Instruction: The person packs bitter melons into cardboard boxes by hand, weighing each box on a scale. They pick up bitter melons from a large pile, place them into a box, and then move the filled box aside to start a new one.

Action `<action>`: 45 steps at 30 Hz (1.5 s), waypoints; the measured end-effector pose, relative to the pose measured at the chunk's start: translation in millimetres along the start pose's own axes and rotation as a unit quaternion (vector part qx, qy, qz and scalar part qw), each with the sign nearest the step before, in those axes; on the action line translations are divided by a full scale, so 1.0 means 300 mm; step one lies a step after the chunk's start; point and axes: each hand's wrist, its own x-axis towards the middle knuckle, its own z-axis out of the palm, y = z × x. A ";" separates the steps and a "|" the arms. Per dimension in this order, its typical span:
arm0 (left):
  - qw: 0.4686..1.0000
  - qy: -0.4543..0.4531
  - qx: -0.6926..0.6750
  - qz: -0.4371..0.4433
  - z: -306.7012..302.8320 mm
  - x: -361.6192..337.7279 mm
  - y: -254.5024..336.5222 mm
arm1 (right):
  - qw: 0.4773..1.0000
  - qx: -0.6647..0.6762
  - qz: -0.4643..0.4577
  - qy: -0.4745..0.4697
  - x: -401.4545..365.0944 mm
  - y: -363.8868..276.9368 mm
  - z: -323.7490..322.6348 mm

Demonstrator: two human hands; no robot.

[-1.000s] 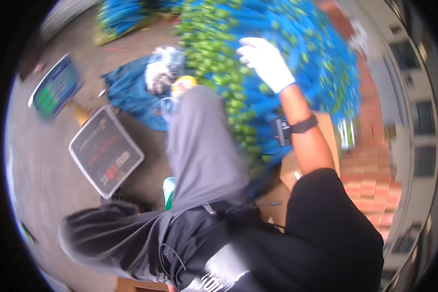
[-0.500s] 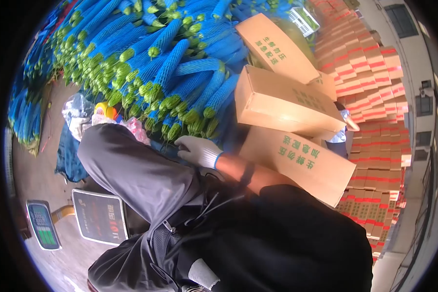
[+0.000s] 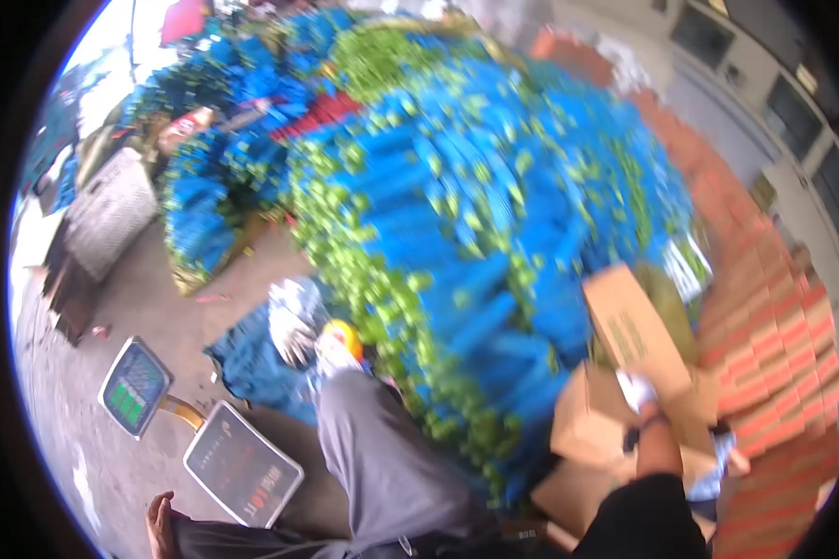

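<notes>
My right hand (image 3: pixel 636 391), in a white glove, reaches out over the brown cardboard boxes at the right. It overlaps the lower end of a long box (image 3: pixel 639 326) with green print. Motion smears its fingers, so I cannot tell whether they grip the cardboard. Just left of the hand is a second box (image 3: pixel 583 419), and a third box (image 3: pixel 578 494) lies lower down by my black sleeve. My left hand is out of view. A large heap of blue mesh bundles (image 3: pixel 494 307) with green ends spreads in front of my grey-trousered knee.
A platform scale (image 3: pixel 242 470) with a separate display (image 3: pixel 135 387) stands on the floor at the left. Plastic bags (image 3: pixel 294 312) and blue cloth (image 3: pixel 252 359) lie by my knee. Stacked cartons (image 3: pixel 774 335) fill the right side. Another person's arm (image 3: pixel 736 461) shows beyond the boxes.
My right hand has moved from the green ends of the bundles near my knee to the boxes at the right. The view has swung, showing more of the heap and floor.
</notes>
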 end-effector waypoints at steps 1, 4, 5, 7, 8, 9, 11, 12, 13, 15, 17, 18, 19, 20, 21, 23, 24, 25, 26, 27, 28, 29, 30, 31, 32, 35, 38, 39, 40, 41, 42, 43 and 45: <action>1.000 0.017 -0.016 -0.003 0.001 -0.022 -0.022 | 0.997 -0.048 0.054 -0.022 0.005 0.072 0.018; 0.998 0.044 -0.041 -0.025 0.034 -0.102 0.099 | 0.986 -0.155 0.060 -0.027 -0.069 -0.018 -0.064; 0.998 0.035 -0.038 -0.049 0.036 -0.127 0.119 | 0.983 -0.171 0.056 -0.023 -0.075 -0.032 -0.073; 0.998 0.040 -0.040 -0.034 0.026 -0.129 0.094 | 0.986 -0.145 0.067 -0.042 -0.078 -0.055 -0.095; 0.999 0.029 -0.022 -0.032 0.030 -0.137 0.131 | 0.987 -0.116 0.085 -0.066 -0.079 -0.075 -0.104; 0.999 0.017 -0.002 -0.030 0.034 -0.143 0.167 | 0.988 -0.113 0.080 -0.064 -0.083 -0.092 -0.121; 0.999 0.016 0.006 -0.029 0.047 -0.159 0.194 | 0.993 -0.104 0.054 -0.026 -0.111 -0.105 -0.172; 0.999 0.022 0.002 -0.031 0.054 -0.167 0.199 | 0.995 -0.090 0.033 -0.011 -0.121 -0.101 -0.206; 0.999 0.028 -0.004 -0.033 0.056 -0.169 0.200 | 0.996 -0.083 0.012 -0.016 -0.136 -0.089 -0.251; 0.999 0.030 0.001 -0.028 0.060 -0.178 0.219 | 0.997 -0.070 -0.028 -0.016 -0.196 -0.050 -0.344; 0.999 0.021 -0.004 -0.046 0.061 -0.191 0.265 | 0.997 -0.056 -0.046 -0.036 -0.200 0.127 -0.364; 0.999 0.021 -0.015 -0.044 0.060 -0.189 0.251 | 0.996 -0.027 -0.022 -0.087 -0.233 0.172 -0.408; 0.998 0.028 -0.017 -0.047 0.060 -0.192 0.246 | 0.990 0.000 0.002 -0.138 -0.278 0.219 -0.458; 0.999 0.020 -0.020 -0.043 0.060 -0.194 0.250 | 0.983 -0.054 0.015 -0.175 -0.323 0.259 -0.487; 0.999 0.013 -0.026 -0.037 0.063 -0.191 0.252 | 0.972 -0.107 0.028 -0.207 -0.358 0.289 -0.505; 0.999 0.012 -0.025 -0.044 0.061 -0.187 0.259 | 0.975 -0.169 0.000 -0.144 -0.435 0.401 -0.481; 0.999 0.011 -0.018 -0.043 0.067 -0.189 0.278 | 0.983 -0.153 -0.033 -0.099 -0.454 0.410 -0.485; 0.999 0.010 -0.010 -0.044 0.073 -0.196 0.300 | 0.982 -0.156 -0.037 -0.097 -0.439 0.414 -0.508; 0.999 0.014 -0.009 -0.038 0.078 -0.204 0.324 | 0.987 -0.085 -0.039 -0.133 -0.444 0.345 -0.557; 0.999 0.016 -0.009 -0.038 0.077 -0.205 0.338 | 0.985 -0.014 -0.038 -0.169 -0.466 0.277 -0.589; 0.999 0.013 -0.001 -0.034 0.078 -0.206 0.346 | 0.986 0.014 -0.090 -0.138 -0.397 0.319 -0.561; 0.999 0.010 0.007 -0.029 0.082 -0.207 0.349 | 0.986 0.000 -0.124 -0.115 -0.386 0.237 -0.601; 0.999 0.014 0.016 -0.027 0.083 -0.206 0.346 | 0.983 -0.014 -0.157 -0.093 -0.377 0.100 -0.675; 0.999 0.015 0.018 -0.026 0.079 -0.201 0.331 | 0.977 -0.025 -0.196 -0.077 -0.358 -0.011 -0.735; 0.999 0.020 0.033 -0.017 0.076 -0.196 0.306 | 0.975 -0.021 -0.217 -0.047 -0.425 -0.226 -0.831; 0.999 0.017 0.039 -0.011 0.079 -0.219 0.340 | 0.951 0.002 -0.310 0.009 -0.484 -0.626 -0.975; 0.998 0.049 0.043 0.009 0.077 -0.217 0.294 | 0.898 0.018 -0.436 0.049 -0.535 -1.004 -1.034; 0.995 0.079 0.055 0.029 0.070 -0.227 0.237 | 0.880 0.043 -0.465 0.086 -0.532 -1.104 -1.023; 0.990 0.101 0.077 0.060 0.064 -0.208 0.159 | 0.865 0.064 -0.487 0.104 -0.574 -1.231 -1.032; 0.994 0.100 0.051 -0.003 0.068 -0.240 0.232 | 0.817 0.033 -0.552 0.165 -0.634 -1.358 -1.059; 0.993 0.098 0.064 0.005 0.061 -0.274 0.264 | 0.788 0.083 -0.586 0.171 -0.686 -1.472 -1.049; 0.992 0.097 0.077 0.012 0.054 -0.308 0.294 | 0.746 0.159 -0.633 0.137 -0.724 -1.575 -1.013; 0.992 0.099 0.079 -0.004 0.034 -0.356 0.291 | 0.797 0.176 -0.577 -0.044 -0.622 -1.689 -0.894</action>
